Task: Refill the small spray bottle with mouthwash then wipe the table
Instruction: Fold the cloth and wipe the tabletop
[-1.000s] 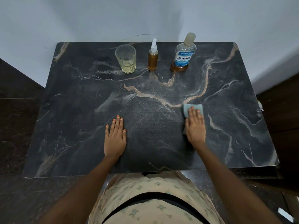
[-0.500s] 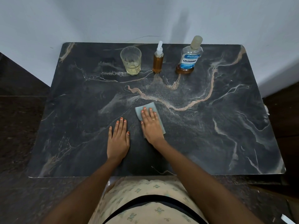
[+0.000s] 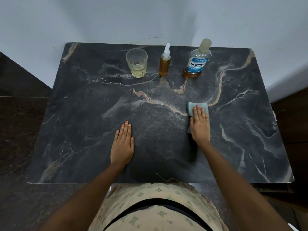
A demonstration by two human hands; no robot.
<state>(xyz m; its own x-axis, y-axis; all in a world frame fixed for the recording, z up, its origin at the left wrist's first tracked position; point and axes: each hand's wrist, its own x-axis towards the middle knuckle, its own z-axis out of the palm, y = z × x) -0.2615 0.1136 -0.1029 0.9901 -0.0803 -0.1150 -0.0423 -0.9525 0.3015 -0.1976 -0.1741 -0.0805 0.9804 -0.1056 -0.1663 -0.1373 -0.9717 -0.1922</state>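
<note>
A dark marble table (image 3: 75,139) fills the view. At its back stand a small spray bottle (image 3: 164,64) full of amber liquid with a white nozzle, and to its right a Listerine mouthwash bottle (image 3: 197,62), capped, with a little amber liquid at the bottom. My right hand (image 3: 199,125) presses flat on a light blue cloth (image 3: 193,106) right of the table's middle; most of the cloth is hidden under the palm. My left hand (image 3: 123,144) lies flat on the table, fingers together, holding nothing.
A clear drinking glass (image 3: 137,63) with a little pale yellow liquid stands left of the spray bottle. A pale wall rises behind the table. Dark floor lies at both sides. My patterned clothing is at the table's near edge.
My right hand slid the cloth left toward the left hand, then back to the right. The left hand stayed flat in place. The bottles and glass did not move.
</note>
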